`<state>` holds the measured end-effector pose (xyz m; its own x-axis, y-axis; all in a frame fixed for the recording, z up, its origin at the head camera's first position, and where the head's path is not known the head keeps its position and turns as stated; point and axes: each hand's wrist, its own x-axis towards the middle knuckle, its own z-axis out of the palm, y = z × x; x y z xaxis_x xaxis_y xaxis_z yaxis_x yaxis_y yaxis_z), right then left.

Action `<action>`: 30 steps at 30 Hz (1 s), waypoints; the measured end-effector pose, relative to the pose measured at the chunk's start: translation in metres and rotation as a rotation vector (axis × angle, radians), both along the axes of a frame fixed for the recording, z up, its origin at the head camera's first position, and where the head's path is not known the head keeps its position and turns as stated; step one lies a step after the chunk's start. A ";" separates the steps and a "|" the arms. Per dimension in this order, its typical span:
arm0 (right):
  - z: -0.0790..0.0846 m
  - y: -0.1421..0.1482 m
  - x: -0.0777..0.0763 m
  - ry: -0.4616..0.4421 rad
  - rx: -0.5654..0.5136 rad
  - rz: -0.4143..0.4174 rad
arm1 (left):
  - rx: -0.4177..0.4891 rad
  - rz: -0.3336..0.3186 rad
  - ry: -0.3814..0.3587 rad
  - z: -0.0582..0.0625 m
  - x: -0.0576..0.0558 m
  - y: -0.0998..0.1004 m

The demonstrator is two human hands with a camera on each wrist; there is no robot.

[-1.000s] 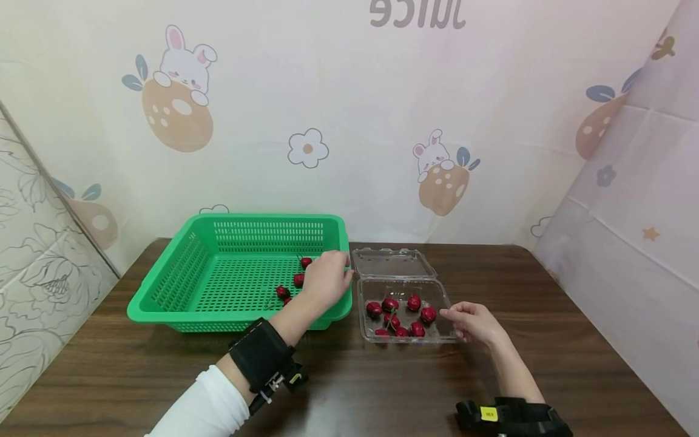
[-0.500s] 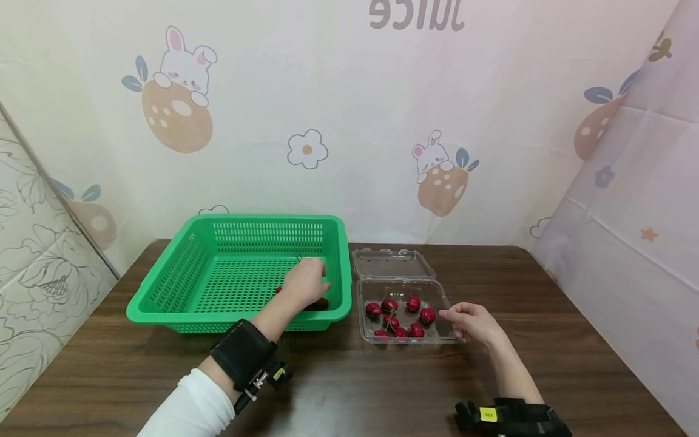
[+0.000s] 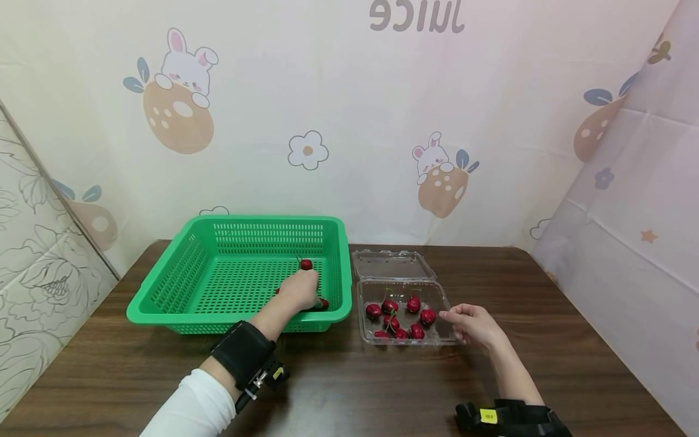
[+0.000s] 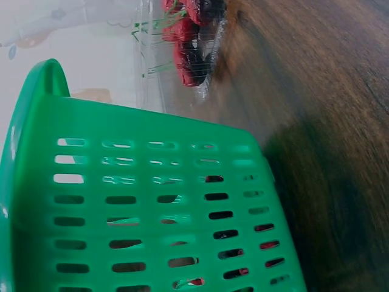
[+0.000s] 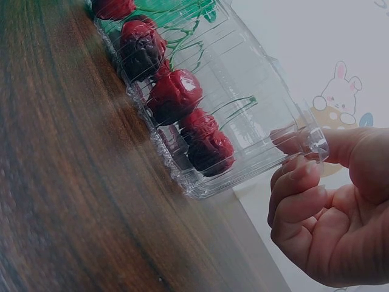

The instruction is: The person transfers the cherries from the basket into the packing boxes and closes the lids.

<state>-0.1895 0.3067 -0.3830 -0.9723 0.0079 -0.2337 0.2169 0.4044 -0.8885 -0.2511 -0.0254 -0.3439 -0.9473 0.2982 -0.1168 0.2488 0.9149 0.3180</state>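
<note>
My left hand (image 3: 302, 288) is down inside the green plastic basket (image 3: 164, 317), among a few cherries (image 3: 306, 264) with stems. The back of the hand hides its fingertips; one cherry (image 3: 324, 304) shows right beside them, and I cannot tell whether they hold one. In the left wrist view the basket wall (image 4: 91, 128) covers the hand. A clear plastic clamshell box (image 3: 382, 342) holds several dark red cherries (image 3: 413, 304). At its right side my right hand (image 5: 334, 219) pinches the rim between thumb and fingers.
The clamshell's lid (image 3: 393, 265) lies folded back behind the box. Both containers stand on a dark wooden table (image 3: 360, 388), the basket on the left. A printed curtain (image 3: 360, 194) hangs close behind the table.
My left hand has moved from the basket's right rim leftward and down among the cherries, uncovering the rear one again. The right hand has kept its grip on the box.
</note>
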 end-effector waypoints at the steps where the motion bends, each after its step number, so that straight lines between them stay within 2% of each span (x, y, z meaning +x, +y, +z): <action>1: 0.000 0.000 0.000 0.000 -0.001 0.000 | -0.003 -0.003 -0.004 -0.001 0.000 0.000; 8: 0.000 0.000 0.000 -0.003 -0.005 0.000 | 0.011 -0.013 -0.052 -0.007 -0.003 -0.002; 15: 0.001 0.000 0.000 -0.007 -0.004 0.004 | -0.016 -0.021 -0.087 -0.010 -0.005 -0.002; 23: 0.002 -0.001 0.000 -0.008 0.002 0.002 | -0.037 0.001 -0.125 -0.010 -0.005 0.000; 30: 0.001 0.000 0.000 -0.007 0.000 0.002 | -0.048 -0.007 -0.145 -0.008 -0.003 0.001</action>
<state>-0.1898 0.3066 -0.3820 -0.9707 0.0058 -0.2403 0.2219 0.4053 -0.8868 -0.2545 -0.0244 -0.3515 -0.9174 0.2954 -0.2669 0.2096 0.9283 0.3071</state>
